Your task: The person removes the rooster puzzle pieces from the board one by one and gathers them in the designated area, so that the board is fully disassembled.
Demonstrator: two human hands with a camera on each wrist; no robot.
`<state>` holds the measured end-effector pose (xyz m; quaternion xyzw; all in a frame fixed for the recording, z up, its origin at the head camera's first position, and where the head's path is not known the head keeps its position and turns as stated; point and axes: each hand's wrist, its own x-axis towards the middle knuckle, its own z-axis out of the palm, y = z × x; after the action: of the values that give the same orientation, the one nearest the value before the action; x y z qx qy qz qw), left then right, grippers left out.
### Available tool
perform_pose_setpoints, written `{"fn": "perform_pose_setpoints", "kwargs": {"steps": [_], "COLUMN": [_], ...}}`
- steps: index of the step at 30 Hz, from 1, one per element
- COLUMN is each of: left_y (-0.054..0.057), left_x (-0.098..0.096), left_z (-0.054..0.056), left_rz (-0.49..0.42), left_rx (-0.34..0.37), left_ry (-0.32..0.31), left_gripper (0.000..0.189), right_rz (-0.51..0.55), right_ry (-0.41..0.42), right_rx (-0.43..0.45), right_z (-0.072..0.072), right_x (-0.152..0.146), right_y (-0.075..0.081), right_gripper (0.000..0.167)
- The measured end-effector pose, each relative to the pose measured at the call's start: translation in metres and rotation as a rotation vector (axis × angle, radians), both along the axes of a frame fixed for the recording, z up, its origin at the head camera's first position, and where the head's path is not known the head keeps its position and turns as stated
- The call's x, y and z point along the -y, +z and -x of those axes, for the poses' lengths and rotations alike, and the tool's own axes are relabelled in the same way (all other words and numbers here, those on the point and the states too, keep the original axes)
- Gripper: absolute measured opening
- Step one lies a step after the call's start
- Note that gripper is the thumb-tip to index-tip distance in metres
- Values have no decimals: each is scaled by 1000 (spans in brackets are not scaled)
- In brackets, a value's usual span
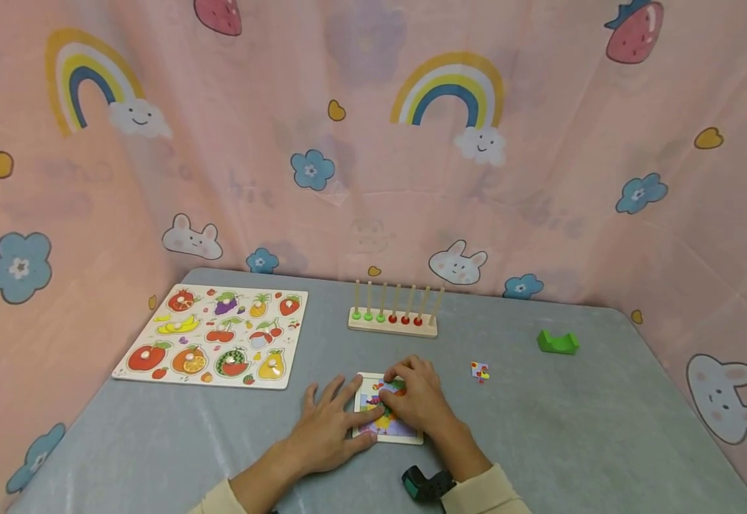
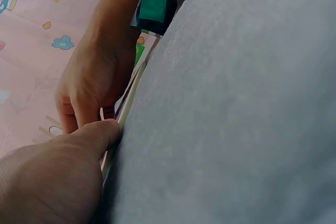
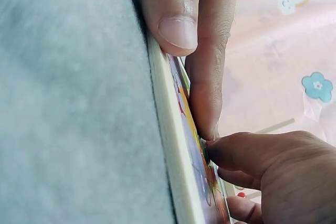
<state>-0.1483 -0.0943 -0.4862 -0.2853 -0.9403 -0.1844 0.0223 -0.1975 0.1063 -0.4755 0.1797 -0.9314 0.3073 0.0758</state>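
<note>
A small jigsaw puzzle (image 1: 367, 404) in a pale wooden frame lies on the table. My left hand (image 1: 330, 431) spreads over its left side; the thumb (image 3: 177, 31) presses the frame's near edge and the index finger rests on the picture. From the right my right hand (image 1: 420, 397) reaches over the puzzle, its fingers bent and its thumb tip on the picture beside the left index fingertip. Whether a piece sits between those fingers is hidden. A loose puzzle piece (image 1: 479, 371) lies to the right of the board.
At the back left lies a white fruit peg board (image 1: 209, 338). A wooden peg stand (image 1: 393, 325) with green and red beads stands behind the puzzle. Farther right is a green curved block (image 1: 558, 343). A patterned pink curtain (image 1: 373, 214) hangs behind the grey table (image 1: 579, 428).
</note>
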Motion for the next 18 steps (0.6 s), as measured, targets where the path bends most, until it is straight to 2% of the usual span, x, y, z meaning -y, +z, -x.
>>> {"fn": "perform_pose_setpoints", "kwargs": {"steps": [18], "left_y": [0], "left_x": [0], "left_z": [0], "left_rz": [-3], "left_rx": [-9], "left_ry": [2], "left_gripper": [44], "right_rz": [-32], "right_ry": [1], "right_rx": [-16], "right_z": [0], "right_x": [0], "right_y": [2], "right_gripper": [20]}}
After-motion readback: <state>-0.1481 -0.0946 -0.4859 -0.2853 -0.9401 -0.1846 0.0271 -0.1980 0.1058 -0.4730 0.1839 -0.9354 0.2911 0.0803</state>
